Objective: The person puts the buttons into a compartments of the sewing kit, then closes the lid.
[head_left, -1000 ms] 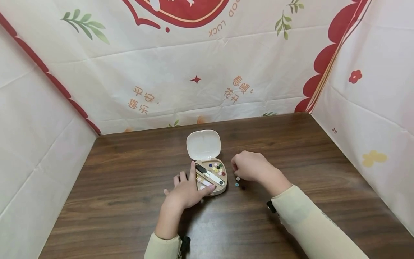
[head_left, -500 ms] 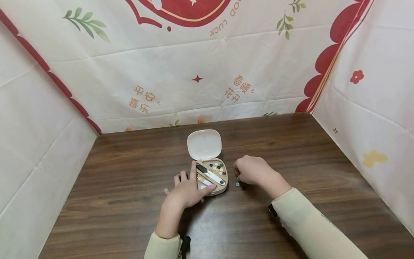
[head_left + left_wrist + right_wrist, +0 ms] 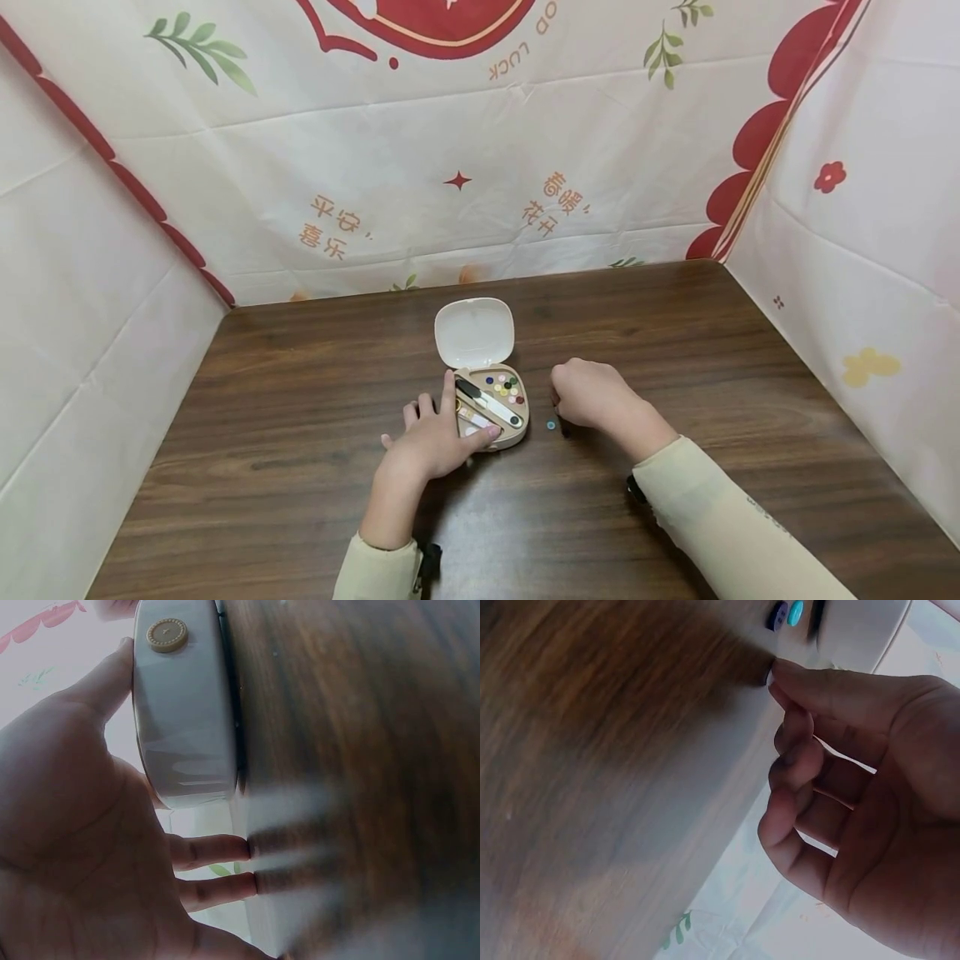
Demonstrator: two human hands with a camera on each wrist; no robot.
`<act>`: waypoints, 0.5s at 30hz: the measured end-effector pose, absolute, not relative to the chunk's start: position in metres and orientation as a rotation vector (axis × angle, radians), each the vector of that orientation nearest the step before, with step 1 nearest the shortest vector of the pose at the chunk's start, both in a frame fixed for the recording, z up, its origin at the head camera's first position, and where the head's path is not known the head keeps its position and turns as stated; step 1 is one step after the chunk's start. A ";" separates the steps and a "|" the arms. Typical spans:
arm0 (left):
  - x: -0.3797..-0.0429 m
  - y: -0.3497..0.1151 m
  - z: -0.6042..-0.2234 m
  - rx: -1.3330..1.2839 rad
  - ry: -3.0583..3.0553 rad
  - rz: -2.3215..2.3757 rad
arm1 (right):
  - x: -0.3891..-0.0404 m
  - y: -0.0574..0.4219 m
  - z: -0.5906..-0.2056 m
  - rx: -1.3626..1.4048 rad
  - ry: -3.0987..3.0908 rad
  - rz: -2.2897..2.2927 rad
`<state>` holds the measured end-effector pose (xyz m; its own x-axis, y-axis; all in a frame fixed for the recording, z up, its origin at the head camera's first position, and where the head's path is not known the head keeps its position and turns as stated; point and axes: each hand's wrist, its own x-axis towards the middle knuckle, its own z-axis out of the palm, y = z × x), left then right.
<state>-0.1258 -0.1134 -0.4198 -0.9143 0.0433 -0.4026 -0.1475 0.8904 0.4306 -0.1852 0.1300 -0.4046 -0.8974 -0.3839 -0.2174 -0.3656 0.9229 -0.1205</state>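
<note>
A beige sewing box [image 3: 513, 439] lies with its white lid [image 3: 474, 333] tipped back. Several colourful buttons [image 3: 503, 391] fill one compartment, and a black-and-white tool [image 3: 491, 405] lies in the diagonal slot beside them. My left hand [image 3: 427, 446] rests against the box's left side, its index finger and thumb straight and spread along the edge. To the right of the box, my right hand [image 3: 596, 396] is down at the table. In the right wrist view its thumb and index finger pinch a small button [image 3: 769, 677], mostly hidden. Nearby lie a turquoise button [image 3: 796, 612] and a dark purple button [image 3: 778, 616].
The brown wooden table [image 3: 315, 358] carries the box and the loose buttons. A white printed cloth [image 3: 420, 158] hangs behind it and along both sides. A round tan button-like catch [image 3: 166, 634] sits on the box's front wall in the left wrist view.
My right hand has shifted slightly right and toward me, and the pale button that lay above the turquoise one is no longer visible. The left hand and the box stay in place.
</note>
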 end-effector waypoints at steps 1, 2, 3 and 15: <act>-0.125 -0.113 -0.419 -0.072 2.651 0.651 | -0.185 0.130 -0.405 -0.569 2.852 -0.101; -0.125 -0.113 -0.418 -0.069 2.656 0.655 | -0.184 0.129 -0.405 -0.577 2.857 -0.091; -0.124 -0.114 -0.418 -0.069 2.656 0.654 | -0.184 0.129 -0.406 -0.582 2.861 -0.083; -0.124 -0.114 -0.416 -0.072 2.646 0.657 | -0.186 0.133 -0.407 -0.552 2.814 -0.119</act>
<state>-0.1237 -0.1137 -0.4160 -0.9141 0.0481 -0.4026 -0.1458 0.8876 0.4370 -0.1861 0.1332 -0.4066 -0.8909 -0.3812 -0.2470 -0.3590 0.9240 -0.1313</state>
